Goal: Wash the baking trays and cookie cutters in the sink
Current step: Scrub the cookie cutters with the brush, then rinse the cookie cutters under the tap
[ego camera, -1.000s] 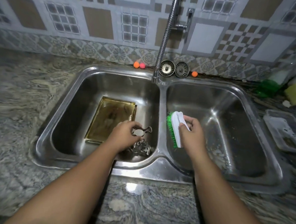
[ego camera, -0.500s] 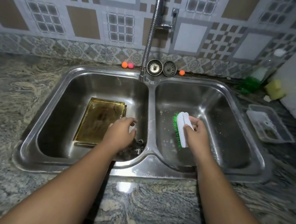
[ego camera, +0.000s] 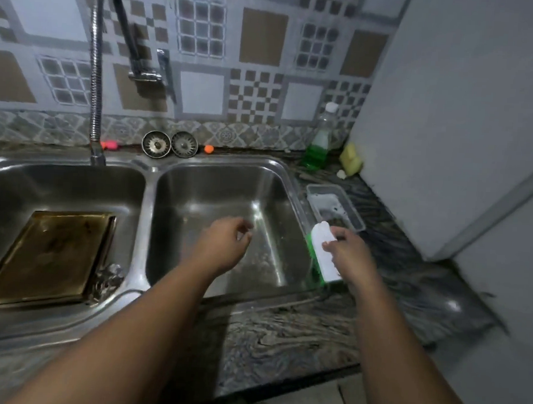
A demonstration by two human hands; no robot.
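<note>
The right hand (ego camera: 350,257) is clamped on a white-backed scrub brush with green bristles (ego camera: 322,255) over the right rim of the stainless steel double sink (ego camera: 145,201). The left hand (ego camera: 222,246) hovers empty over the right basin, fingers loosely curled. A brass-coloured rectangular baking tray (ego camera: 49,252) lies in the left basin, with shiny metal cookie cutters (ego camera: 107,278) at its front right corner beside the divider.

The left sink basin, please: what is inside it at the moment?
A golden baking tray lies on the left sink basin's floor, metal cookie cutters piled beside it. Anything beneath the tray is hidden.
</note>
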